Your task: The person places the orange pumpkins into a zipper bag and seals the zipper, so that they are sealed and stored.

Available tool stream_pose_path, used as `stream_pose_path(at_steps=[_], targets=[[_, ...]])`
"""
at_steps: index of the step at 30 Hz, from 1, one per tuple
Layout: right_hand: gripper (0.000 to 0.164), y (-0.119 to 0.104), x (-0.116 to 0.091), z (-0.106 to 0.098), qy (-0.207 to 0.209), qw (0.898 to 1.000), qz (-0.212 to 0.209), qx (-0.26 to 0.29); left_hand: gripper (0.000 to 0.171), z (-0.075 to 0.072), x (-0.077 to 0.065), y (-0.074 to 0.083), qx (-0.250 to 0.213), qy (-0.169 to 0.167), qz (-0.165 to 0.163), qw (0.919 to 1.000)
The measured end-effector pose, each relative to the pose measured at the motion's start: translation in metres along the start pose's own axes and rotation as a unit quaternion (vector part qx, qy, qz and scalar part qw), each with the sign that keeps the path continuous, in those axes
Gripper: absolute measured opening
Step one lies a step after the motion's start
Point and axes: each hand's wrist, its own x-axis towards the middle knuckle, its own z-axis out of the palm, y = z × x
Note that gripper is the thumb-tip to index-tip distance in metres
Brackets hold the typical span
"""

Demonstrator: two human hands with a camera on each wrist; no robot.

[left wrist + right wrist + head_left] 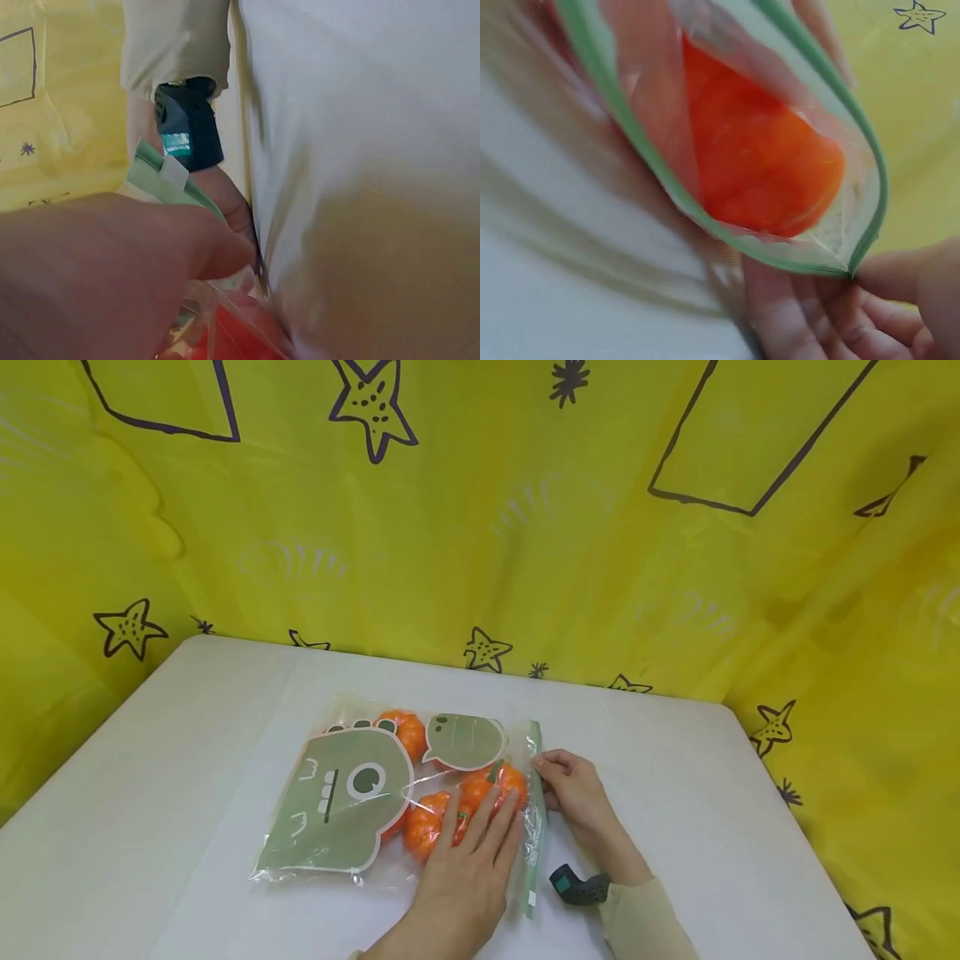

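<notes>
A clear zip bag (465, 789) with a green one-eyed monster print lies on the table, holding several small orange toy pumpkins (424, 823). My left hand (467, 878) rests on the bag with fingers spread and straight, over the pumpkins near the mouth. At the far end of the green zip strip (534, 827), my right hand (581, 797) pinches the edge between thumb and fingers. In the right wrist view the bag's mouth gapes, showing an orange pumpkin (757, 150) inside; thumb and fingers meet at the corner of the strip. The left wrist view shows the strip's other end (161, 176).
The bag lies on a white table (225, 710). Behind it hangs a yellow curtain (465, 543) with drawn stars. A dark wrist camera (579, 887) is on my right wrist, beside the bag's mouth.
</notes>
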Motion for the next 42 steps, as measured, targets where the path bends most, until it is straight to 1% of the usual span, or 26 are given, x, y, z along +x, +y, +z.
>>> stream_pose_path(at_steps=[2, 5, 8, 10, 13, 16, 18, 20, 22, 24, 27, 28, 30, 33, 36, 38, 42], targets=[[0.034, 0.0, -0.004, -0.003, -0.026, 1.0, 0.007, 0.005, 0.07, 0.001, 0.001, -0.001, 0.001, 0.006, -0.004, 1.0], [0.046, 0.001, -0.014, -0.007, -0.084, 0.996, 0.015, 0.007, 0.072, 0.002, 0.0, -0.003, 0.009, 0.017, -0.017, 0.9997], [0.056, 0.003, -0.028, -0.01, -0.143, 0.99, 0.019, 0.006, 0.074, 0.004, 0.001, -0.005, 0.012, 0.03, -0.028, 0.9991], [0.058, 0.004, -0.038, -0.011, -0.178, 0.984, 0.021, 0.012, 0.075, 0.005, 0.002, -0.007, 0.015, 0.04, -0.034, 0.9985], [0.054, 0.008, -0.054, -0.012, -0.23, 0.972, 0.038, 0.034, 0.076, 0.007, 0.002, -0.007, 0.019, 0.059, -0.038, 0.9974], [0.041, 0.014, -0.068, -0.011, -0.28, 0.956, 0.054, 0.064, 0.075, 0.01, 0.002, -0.007, 0.026, 0.069, -0.04, 0.9965], [0.032, 0.017, -0.075, -0.01, -0.31, 0.945, 0.055, 0.086, 0.075, 0.01, 0.003, -0.008, 0.032, 0.072, -0.044, 0.996], [0.024, 0.019, -0.079, -0.008, -0.33, 0.937, 0.045, 0.105, 0.076, 0.01, 0.004, -0.009, 0.038, 0.072, -0.048, 0.9955], [0.019, 0.021, -0.081, -0.006, -0.342, 0.932, 0.033, 0.116, 0.078, 0.01, 0.004, -0.011, 0.042, 0.073, -0.053, 0.995], [0.016, 0.022, -0.08, -0.003, -0.347, 0.929, 0.025, 0.124, 0.078, 0.009, 0.003, -0.012, 0.048, 0.071, -0.053, 0.9949], [0.011, 0.026, -0.079, -0.002, -0.348, 0.928, 0.022, 0.133, 0.079, 0.009, 0.0, -0.013, 0.046, 0.067, -0.049, 0.9955], [0.009, 0.027, -0.079, -0.003, -0.348, 0.927, 0.023, 0.137, 0.081, 0.009, 0.0, -0.013, 0.043, 0.059, -0.048, 0.9962], [0.008, 0.028, -0.078, -0.005, -0.344, 0.929, 0.029, 0.137, 0.08, 0.009, -0.001, -0.011, 0.037, 0.055, -0.045, 0.9968], [0.009, 0.027, -0.077, -0.009, -0.333, 0.933, 0.033, 0.131, 0.074, 0.009, 0.0, -0.008, 0.031, 0.067, -0.044, 0.9963], [0.012, 0.022, -0.076, -0.011, -0.329, 0.936, 0.037, 0.122, 0.067, 0.009, 0.002, -0.006, 0.031, 0.093, -0.046, 0.9942], [0.014, 0.021, -0.076, -0.012, -0.336, 0.934, 0.04, 0.115, 0.068, 0.009, 0.003, -0.005, 0.03, 0.097, -0.046, 0.9938], [0.017, 0.021, -0.076, -0.013, -0.36, 0.926, 0.05, 0.101, 0.067, 0.009, 0.001, -0.002, 0.02, 0.089, -0.045, 0.9948]])
